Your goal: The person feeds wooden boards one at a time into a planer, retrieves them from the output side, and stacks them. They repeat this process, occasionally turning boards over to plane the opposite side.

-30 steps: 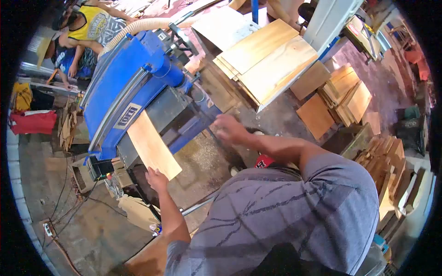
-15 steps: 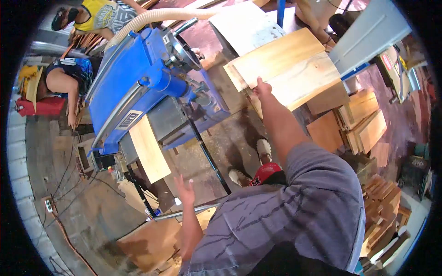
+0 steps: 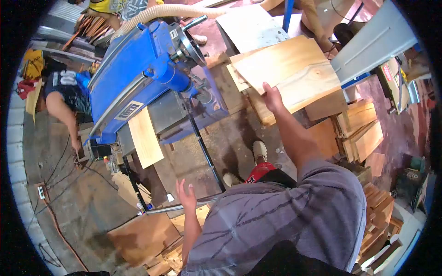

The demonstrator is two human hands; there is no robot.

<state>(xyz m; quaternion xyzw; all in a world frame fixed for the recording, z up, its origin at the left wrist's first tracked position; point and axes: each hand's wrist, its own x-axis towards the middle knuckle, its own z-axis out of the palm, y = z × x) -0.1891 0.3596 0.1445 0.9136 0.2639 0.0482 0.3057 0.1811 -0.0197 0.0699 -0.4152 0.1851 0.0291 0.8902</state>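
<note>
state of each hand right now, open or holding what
Left hand: open, holding nothing.
Right hand: gripping the edge of a pale, flat wooden board.

Yellow shirt (image 3: 102, 6) — cropped, label (image 3: 129, 111) — blurred

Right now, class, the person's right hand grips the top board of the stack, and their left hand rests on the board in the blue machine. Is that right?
One part is wrong: the head view shows the left hand open in the air, apart from the board in the blue machine. The right hand does grip the top board of the stack.
</note>
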